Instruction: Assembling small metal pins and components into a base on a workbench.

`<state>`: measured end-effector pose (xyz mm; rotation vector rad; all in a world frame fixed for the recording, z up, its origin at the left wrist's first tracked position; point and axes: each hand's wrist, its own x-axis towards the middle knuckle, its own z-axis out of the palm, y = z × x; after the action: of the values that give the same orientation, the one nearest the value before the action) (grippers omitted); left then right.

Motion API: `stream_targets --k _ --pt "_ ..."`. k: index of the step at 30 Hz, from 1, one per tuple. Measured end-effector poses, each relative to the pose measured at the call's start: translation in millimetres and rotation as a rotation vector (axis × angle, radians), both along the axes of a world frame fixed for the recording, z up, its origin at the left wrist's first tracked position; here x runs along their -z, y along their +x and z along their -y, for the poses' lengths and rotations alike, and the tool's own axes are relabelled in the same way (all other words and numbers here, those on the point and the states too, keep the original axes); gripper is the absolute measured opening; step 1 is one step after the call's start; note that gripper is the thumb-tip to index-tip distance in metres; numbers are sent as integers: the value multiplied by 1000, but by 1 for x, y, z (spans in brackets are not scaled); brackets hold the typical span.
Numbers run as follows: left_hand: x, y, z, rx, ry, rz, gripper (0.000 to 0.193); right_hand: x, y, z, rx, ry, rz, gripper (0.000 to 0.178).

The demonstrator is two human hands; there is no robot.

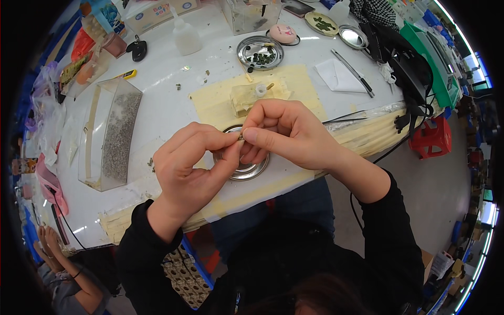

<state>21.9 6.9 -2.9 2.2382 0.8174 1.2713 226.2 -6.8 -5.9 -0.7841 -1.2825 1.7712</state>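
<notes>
My left hand (191,165) and my right hand (294,134) meet above a round metal dish (251,173). Thumb and forefinger of each are closed in a pinch on a tiny dark piece (241,136), too small to name and mostly covered by the fingertips. The hands hide much of the dish. Just beyond them sits a yellow tape-wrapped block (241,101) with a small white cup (261,90) on it. Further back, another metal dish (240,59) holds many small dark green pieces (258,59).
On the left stands a clear bin (97,152) of grey granules. A white squeeze bottle (186,38) and a clear box (251,18) are at the back. A pen (353,72) lies on white paper (332,77). Another person's hands (50,244) show at lower left.
</notes>
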Motion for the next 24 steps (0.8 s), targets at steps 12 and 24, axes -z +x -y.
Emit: stream_targets --k 12,24 --pt "0 -1 -1 28 -22 16 15 1 0 -1 -30 24 17 16" --pt "-8 -18 -13 109 -434 -197 11 -2 -2 2 175 107 73 16"
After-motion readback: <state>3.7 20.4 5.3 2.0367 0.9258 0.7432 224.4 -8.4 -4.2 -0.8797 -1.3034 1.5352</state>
